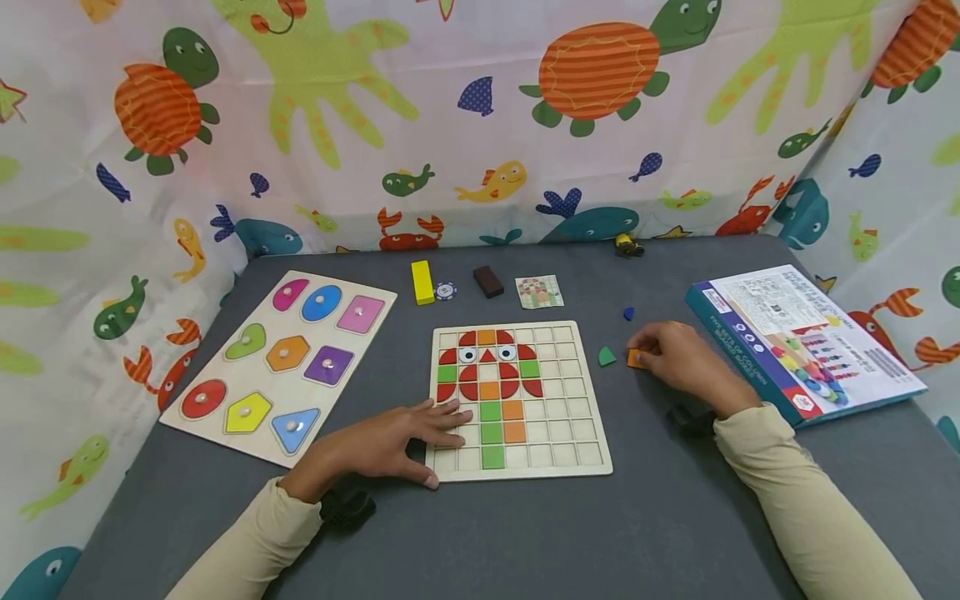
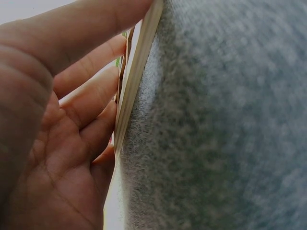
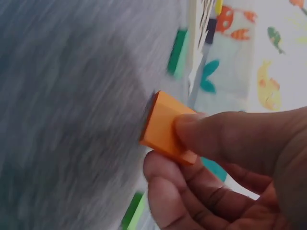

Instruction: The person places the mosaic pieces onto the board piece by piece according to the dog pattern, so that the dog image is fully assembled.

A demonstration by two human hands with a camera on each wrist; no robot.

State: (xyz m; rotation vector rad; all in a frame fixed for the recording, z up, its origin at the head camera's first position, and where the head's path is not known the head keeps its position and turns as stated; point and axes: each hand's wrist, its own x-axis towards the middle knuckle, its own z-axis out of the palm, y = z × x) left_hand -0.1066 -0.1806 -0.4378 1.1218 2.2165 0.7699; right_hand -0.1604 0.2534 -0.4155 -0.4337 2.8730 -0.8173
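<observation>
- The orange tile [image 3: 165,128] sits pinched between my right hand's [image 1: 678,360] thumb and fingertips, just at the tips, its lower edge at or barely off the grey table [image 1: 675,517]; I cannot tell whether it touches.
- It is a small, flat, square-looking block, bright orange on every face I can see, with clean edges. The right wrist view shows it tilted, one corner pointing down at the cloth.
- To do this step well, I judge I should keep the pinch light and on opposite edges, so the flat face stays free to drop into a square cell.
- I would level the tile before carrying it, since a tilted piece is likely to catch on the grid ribs.
- Just beyond my right fingertips lie a green piece [image 1: 607,357] and, a little farther off, a small blue piece [image 1: 628,313]; I should lift clear of both.
- My left hand [image 1: 397,437] lies flat, fingers straight, pressing the near left corner of the wooden grid board [image 1: 570,433]. It grips nothing, and I think that pressure keeps the board steady.
- The board's pattern of red, green and orange tiles lies between my two hands.
- Past my right wrist is the game box [image 1: 806,342]; beyond my left hand is a shape puzzle [image 1: 281,362].
</observation>
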